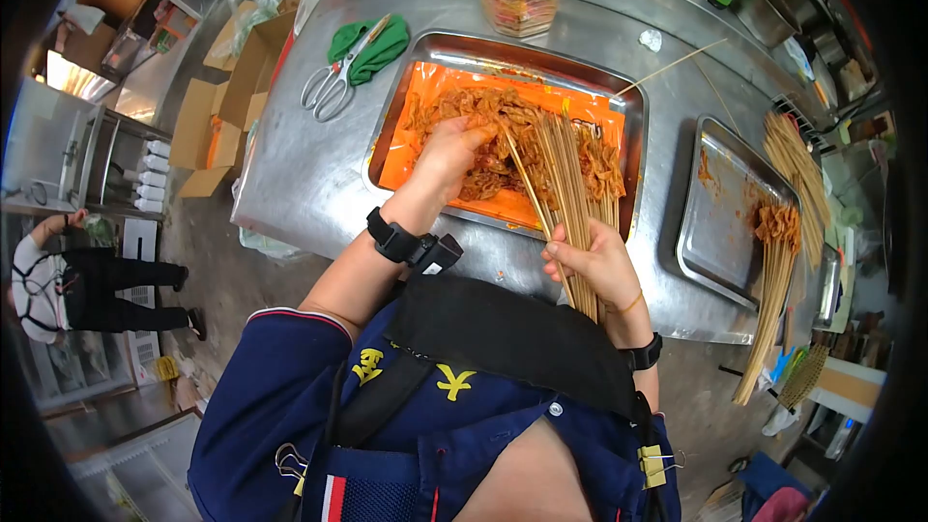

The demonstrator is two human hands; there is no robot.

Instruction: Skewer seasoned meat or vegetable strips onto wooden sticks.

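Observation:
A metal tray (375,157) lined with an orange sheet (398,170) holds a pile of reddish sauced food strips (454,104). My left hand (456,150) is over the pile, its fingers pinched on a piece of food beside the tip of a skewer. Below the tray's right part, my right hand (597,269) is closed round a bundle of long wooden skewers (568,184), whose upper ends lie over the food. One skewer (525,174) slants apart from the bundle, from my right fingers towards my left fingertips.
Scissors (332,92) lie by a green cloth (390,46) at the left. A plastic container (520,12) stands behind the tray. On the right, a second tray (710,253) bears loaded skewers (770,295), near loose skewers (800,169). Another person (92,280) is at far left.

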